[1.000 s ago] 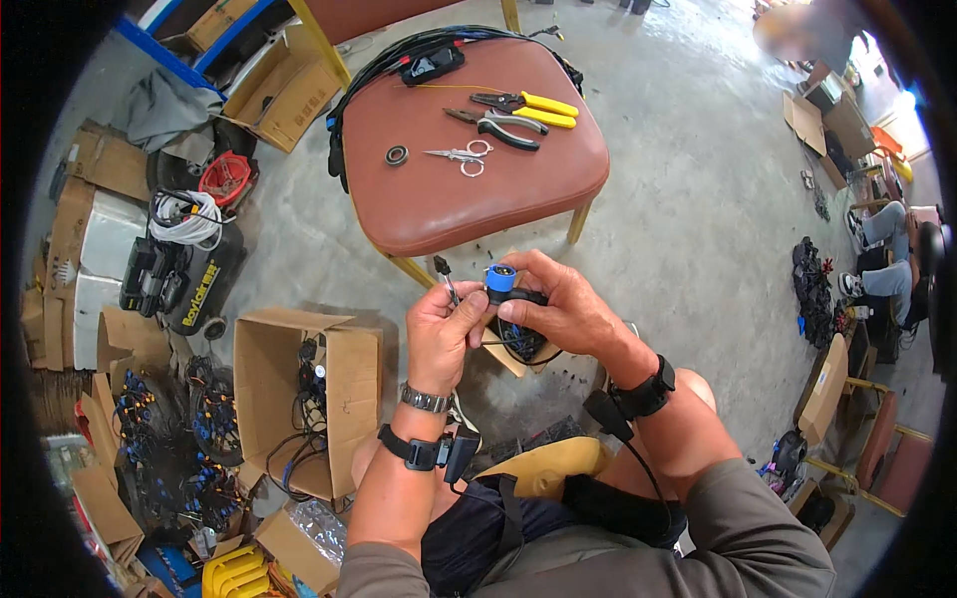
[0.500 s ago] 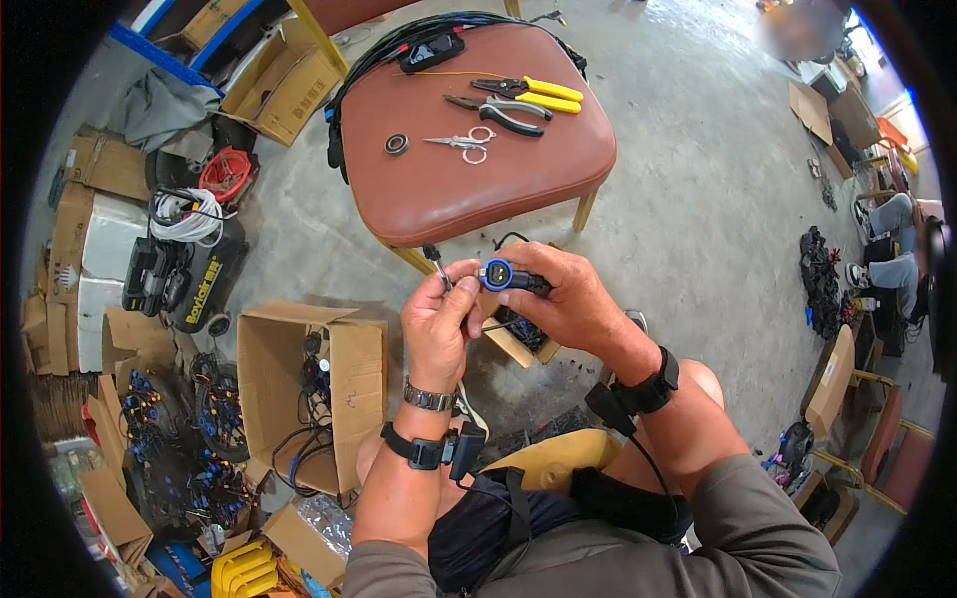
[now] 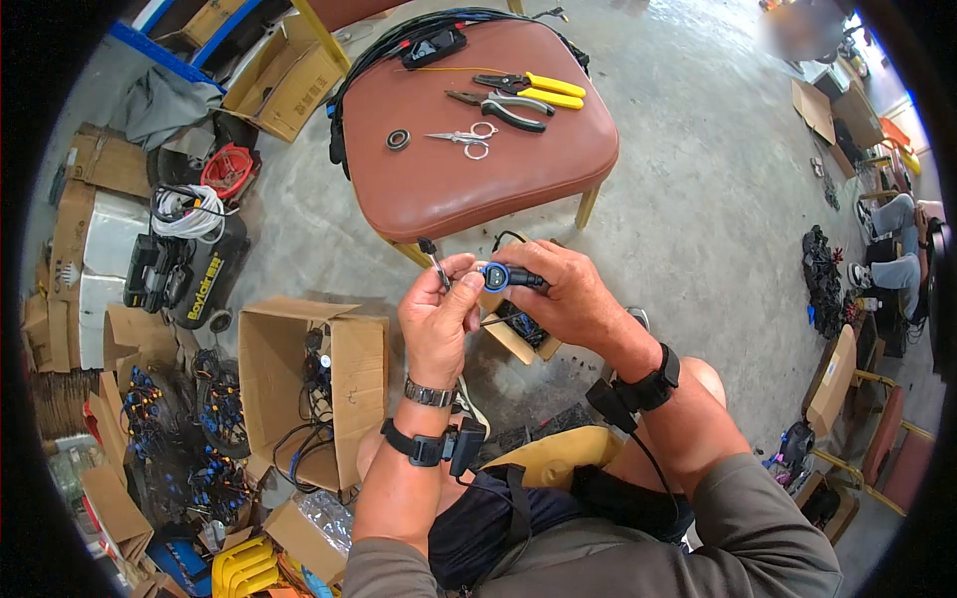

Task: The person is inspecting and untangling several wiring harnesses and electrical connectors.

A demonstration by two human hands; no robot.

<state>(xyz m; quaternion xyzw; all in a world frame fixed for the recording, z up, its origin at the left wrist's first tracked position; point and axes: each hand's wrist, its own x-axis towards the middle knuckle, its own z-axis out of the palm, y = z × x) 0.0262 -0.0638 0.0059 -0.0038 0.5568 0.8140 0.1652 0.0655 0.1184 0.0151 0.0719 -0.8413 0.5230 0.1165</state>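
Between my hands is a black cable connector [image 3: 522, 279] with a blue ring around its round face, which is turned up toward me. My right hand [image 3: 572, 297] is closed around the connector's black body. My left hand [image 3: 437, 311] is closed on a slim metal-shafted tool [image 3: 436, 260] with a black end that sticks up past the fingers. The left thumb and fingertips also meet the blue-ringed end. A dark cable runs below the hands. Whatever lies between the left fingertips is too small to make out.
A reddish-brown padded chair [image 3: 478, 189] stands ahead, bearing scissors [image 3: 469, 139], grey-black pliers [image 3: 503, 108], yellow-handled wire strippers [image 3: 538, 90], a tape roll [image 3: 398, 140] and coiled black cable. Cardboard boxes [image 3: 356, 399] with cables stand left; a small box [image 3: 508, 344] sits below my hands.
The connector's face has tilted slightly in my fingers. The slim tool in my left hand has shifted a little left and up. My grips look the same.
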